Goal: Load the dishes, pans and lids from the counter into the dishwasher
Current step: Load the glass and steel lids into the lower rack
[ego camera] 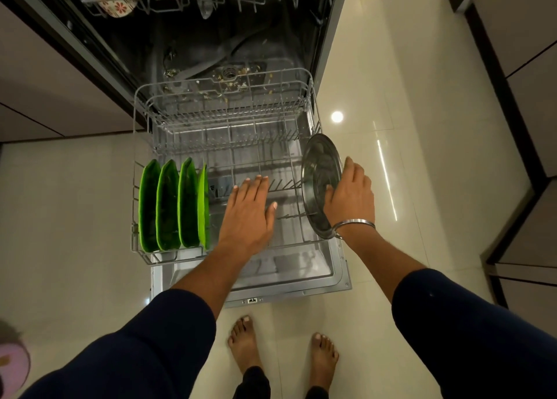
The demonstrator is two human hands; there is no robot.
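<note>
at the lower rack's point(141, 145) right side, right hand point(349, 198) grasps a steel lid point(316, 169) needing seating between tines; left hand point(248, 210) hovers released.

Glossy cream floor tiles point(391, 67) reflect a ceiling light beside dark-edged cabinets point(527, 52).

Floor point(391, 187) is glossy cream tile, with a round ceiling-light reflection point(337, 116) just right of the machine and a long streak of glare beyond it. Dark-trimmed cabinet fronts point(530, 67) run along the right edge, more paneling point(39, 97) on the left. A blurry pinkish round thing point(12, 365) sits in the bottom left corner, can't tell what.
</note>
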